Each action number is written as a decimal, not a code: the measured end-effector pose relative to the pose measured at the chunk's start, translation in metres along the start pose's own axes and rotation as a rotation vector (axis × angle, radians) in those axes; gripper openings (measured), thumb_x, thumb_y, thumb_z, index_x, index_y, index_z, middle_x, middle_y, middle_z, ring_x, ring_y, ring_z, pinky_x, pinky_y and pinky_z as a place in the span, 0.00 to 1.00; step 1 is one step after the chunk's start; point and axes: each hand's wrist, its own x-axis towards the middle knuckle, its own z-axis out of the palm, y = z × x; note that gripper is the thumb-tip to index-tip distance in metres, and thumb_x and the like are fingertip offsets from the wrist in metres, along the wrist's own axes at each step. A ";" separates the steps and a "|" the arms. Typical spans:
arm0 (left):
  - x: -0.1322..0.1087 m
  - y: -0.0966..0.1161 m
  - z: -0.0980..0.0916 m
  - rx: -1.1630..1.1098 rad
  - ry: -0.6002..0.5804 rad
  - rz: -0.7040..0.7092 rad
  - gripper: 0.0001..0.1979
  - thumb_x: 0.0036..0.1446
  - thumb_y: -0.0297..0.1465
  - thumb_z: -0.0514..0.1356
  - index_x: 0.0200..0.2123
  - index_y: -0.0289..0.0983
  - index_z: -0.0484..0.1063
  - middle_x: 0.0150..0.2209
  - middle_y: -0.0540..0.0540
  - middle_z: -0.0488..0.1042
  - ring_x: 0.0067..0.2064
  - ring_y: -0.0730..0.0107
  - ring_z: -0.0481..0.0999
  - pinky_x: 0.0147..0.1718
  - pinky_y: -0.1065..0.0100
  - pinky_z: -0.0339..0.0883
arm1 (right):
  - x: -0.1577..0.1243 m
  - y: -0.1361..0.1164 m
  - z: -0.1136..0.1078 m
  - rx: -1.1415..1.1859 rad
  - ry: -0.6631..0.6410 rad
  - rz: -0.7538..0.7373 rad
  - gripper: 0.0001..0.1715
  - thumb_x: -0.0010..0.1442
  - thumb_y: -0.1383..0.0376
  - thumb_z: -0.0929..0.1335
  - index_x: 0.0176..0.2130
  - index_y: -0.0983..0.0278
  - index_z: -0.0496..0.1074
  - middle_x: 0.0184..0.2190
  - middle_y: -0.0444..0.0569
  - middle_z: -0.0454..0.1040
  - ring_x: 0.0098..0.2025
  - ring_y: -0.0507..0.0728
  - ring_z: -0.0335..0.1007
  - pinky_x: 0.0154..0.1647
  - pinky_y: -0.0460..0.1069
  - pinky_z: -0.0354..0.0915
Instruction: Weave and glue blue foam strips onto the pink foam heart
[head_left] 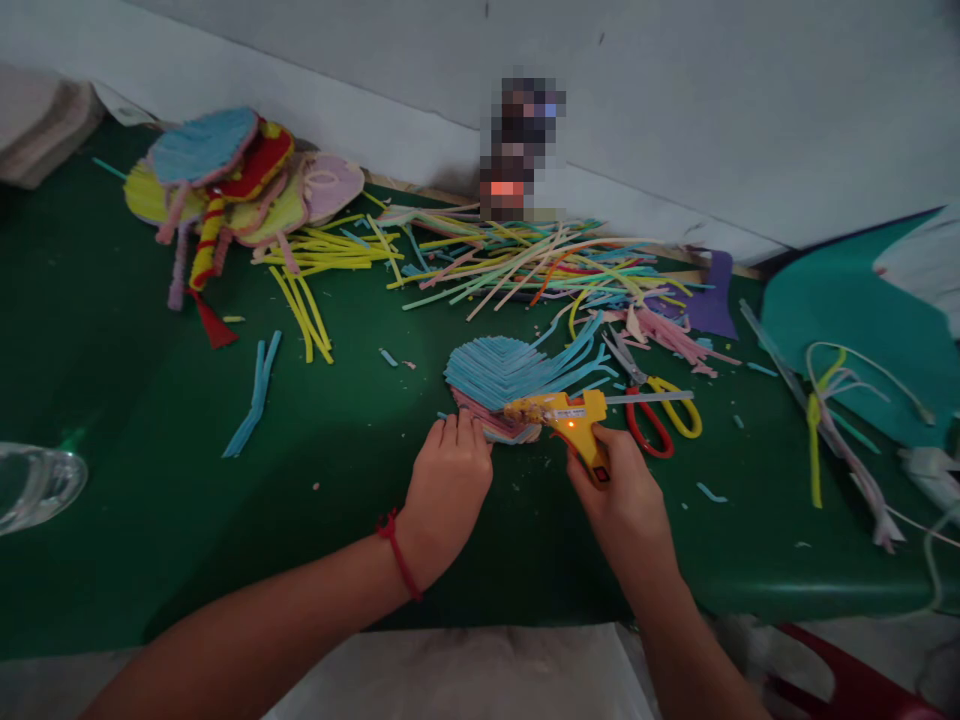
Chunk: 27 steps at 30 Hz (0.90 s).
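My right hand is wrapped around the handle of a yellow hot glue gun, its small orange light lit and a clear glue stick jutting from the back. The gun's nozzle points left, at the lower edge of a fan shape made of pipe cleaners. Blue pipe cleaners lie in a chevron on top, with loose ends fanning out to the right; a pink layer shows beneath. Fingers of my left hand are closed on the piece's lower left edge. Its fingertips are partly hidden.
Finished pipe-cleaner fans are stacked at the back left. Loose pipe cleaners heap along the wall. Scissors with red and yellow handles lie right of the glue gun. A clear glass stands far left, and a white cord trails at right.
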 end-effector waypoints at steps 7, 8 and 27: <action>-0.001 0.000 0.005 0.018 0.031 0.000 0.16 0.61 0.24 0.54 0.50 0.22 0.71 0.51 0.29 0.73 0.50 0.52 0.74 0.49 0.57 0.67 | -0.001 0.000 -0.005 0.018 0.021 0.034 0.15 0.61 0.58 0.63 0.46 0.61 0.64 0.39 0.51 0.70 0.40 0.58 0.70 0.38 0.50 0.67; -0.001 -0.001 0.005 0.021 0.039 0.002 0.16 0.61 0.24 0.54 0.50 0.22 0.71 0.50 0.29 0.73 0.50 0.52 0.74 0.49 0.57 0.67 | -0.002 0.001 -0.006 0.019 0.033 0.050 0.16 0.60 0.57 0.63 0.46 0.61 0.64 0.39 0.51 0.70 0.40 0.58 0.70 0.38 0.50 0.67; 0.012 -0.034 -0.025 -0.111 0.121 -0.029 0.10 0.63 0.26 0.50 0.34 0.34 0.71 0.34 0.43 0.71 0.35 0.61 0.71 0.35 0.61 0.65 | 0.034 0.137 -0.044 0.010 0.203 0.403 0.30 0.45 0.46 0.71 0.42 0.62 0.69 0.36 0.53 0.74 0.34 0.59 0.70 0.33 0.53 0.66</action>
